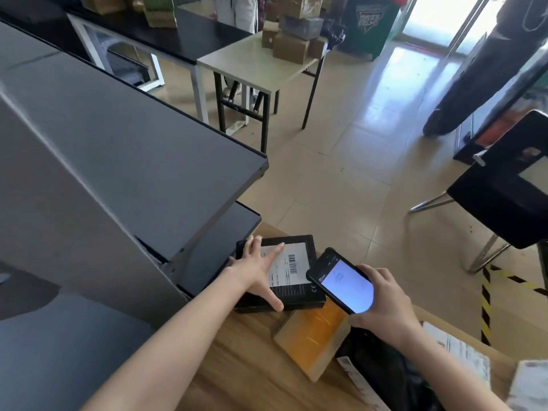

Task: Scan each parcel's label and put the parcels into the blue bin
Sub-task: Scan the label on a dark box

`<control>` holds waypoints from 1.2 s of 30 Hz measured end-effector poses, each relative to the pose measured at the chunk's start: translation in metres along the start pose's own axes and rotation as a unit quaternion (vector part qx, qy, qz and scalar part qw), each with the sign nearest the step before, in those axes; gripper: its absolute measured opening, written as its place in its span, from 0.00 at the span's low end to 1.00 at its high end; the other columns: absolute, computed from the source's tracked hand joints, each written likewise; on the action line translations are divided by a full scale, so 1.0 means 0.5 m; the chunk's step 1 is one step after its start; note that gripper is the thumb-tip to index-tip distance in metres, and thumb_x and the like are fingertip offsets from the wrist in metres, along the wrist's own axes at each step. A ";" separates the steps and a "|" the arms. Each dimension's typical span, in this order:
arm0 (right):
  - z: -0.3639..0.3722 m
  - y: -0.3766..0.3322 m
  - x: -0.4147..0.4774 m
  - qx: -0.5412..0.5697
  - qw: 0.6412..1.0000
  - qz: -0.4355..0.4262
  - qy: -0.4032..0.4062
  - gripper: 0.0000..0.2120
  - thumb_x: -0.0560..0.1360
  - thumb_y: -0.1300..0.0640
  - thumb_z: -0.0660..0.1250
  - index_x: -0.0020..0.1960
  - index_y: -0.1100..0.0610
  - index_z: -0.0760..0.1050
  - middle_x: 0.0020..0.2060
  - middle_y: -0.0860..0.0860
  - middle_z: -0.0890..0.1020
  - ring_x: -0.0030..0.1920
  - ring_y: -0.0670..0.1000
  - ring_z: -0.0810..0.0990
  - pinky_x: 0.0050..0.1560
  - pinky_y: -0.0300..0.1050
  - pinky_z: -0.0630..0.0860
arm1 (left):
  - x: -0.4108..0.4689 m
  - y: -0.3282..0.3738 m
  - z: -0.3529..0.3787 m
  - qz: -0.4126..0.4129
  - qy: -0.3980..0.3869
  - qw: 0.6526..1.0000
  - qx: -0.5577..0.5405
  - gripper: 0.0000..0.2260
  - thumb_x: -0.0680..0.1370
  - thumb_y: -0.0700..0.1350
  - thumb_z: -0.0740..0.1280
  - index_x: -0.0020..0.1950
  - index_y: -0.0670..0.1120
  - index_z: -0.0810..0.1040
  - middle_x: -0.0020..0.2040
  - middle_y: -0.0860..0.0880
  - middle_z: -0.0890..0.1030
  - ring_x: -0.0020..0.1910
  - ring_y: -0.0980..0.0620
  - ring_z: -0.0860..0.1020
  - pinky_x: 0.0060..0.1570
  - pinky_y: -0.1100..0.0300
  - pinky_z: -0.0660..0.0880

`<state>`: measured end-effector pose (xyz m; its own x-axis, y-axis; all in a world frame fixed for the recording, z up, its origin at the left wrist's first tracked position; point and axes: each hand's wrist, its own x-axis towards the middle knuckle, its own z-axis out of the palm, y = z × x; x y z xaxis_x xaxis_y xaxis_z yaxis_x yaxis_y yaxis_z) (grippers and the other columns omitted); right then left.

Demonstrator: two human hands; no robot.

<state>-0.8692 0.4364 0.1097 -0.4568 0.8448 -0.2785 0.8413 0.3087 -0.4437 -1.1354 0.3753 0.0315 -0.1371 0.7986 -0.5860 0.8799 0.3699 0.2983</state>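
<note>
Wooden table (237, 366) is flanked by grey shelving (118, 143). Black box parcel (292, 292) is pressed flat at the table's far edge by left hand (261, 269), fingers straight and spread over its label (296, 256). Scanner (347, 283) is gripped by right hand (385, 304), fingers curled round it, just right of the barcode. 1 orange-taped parcel (314, 342) lies just beside the box.

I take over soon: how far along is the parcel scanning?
Done: nothing visible; no blue bin in view. In hand: the left hand presses the flat black box with a white barcode label; the right hand holds the lit black handheld scanner beside it. Left: the brown cardboard box with orange tape, a black bag parcel and white labelled parcels on the wooden table.
</note>
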 end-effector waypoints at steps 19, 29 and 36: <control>0.110 0.051 -0.309 -0.008 0.998 -0.035 -0.050 0.49 0.59 0.51 0.79 0.73 0.45 0.58 0.66 0.45 0.67 0.64 0.50 0.68 0.59 0.50 0.76 | -0.320 -0.017 0.275 -0.104 0.026 0.994 -0.012 0.68 0.54 0.68 0.77 0.70 0.65 0.24 0.74 0.44 0.26 0.74 0.36 0.30 0.71 0.34 0.57; 0.152 0.159 -0.542 -0.031 0.992 -0.077 -0.099 0.48 0.59 0.49 0.76 0.74 0.45 0.57 0.66 0.45 0.66 0.64 0.49 0.68 0.60 0.51 0.70 | -0.572 0.056 0.481 -0.165 0.052 0.984 -0.046 0.67 0.52 0.69 0.77 0.72 0.66 0.27 0.74 0.49 0.29 0.76 0.38 0.34 0.70 0.38 0.65; 0.173 0.209 -0.676 -0.062 0.982 -0.115 -0.139 0.48 0.59 0.48 0.76 0.74 0.47 0.58 0.64 0.45 0.67 0.61 0.48 0.70 0.59 0.54 0.74 | -0.700 0.114 0.612 -0.138 0.012 0.990 0.005 0.62 0.59 0.63 0.79 0.77 0.62 0.34 0.73 0.48 0.24 0.72 0.44 0.23 0.73 0.38 0.60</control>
<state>-0.6518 0.1452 0.0840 -0.6854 0.6001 -0.4124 0.7276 0.5426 -0.4197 -0.8979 -0.0286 0.0230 -0.3836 0.6782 -0.6268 0.8116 0.5714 0.1216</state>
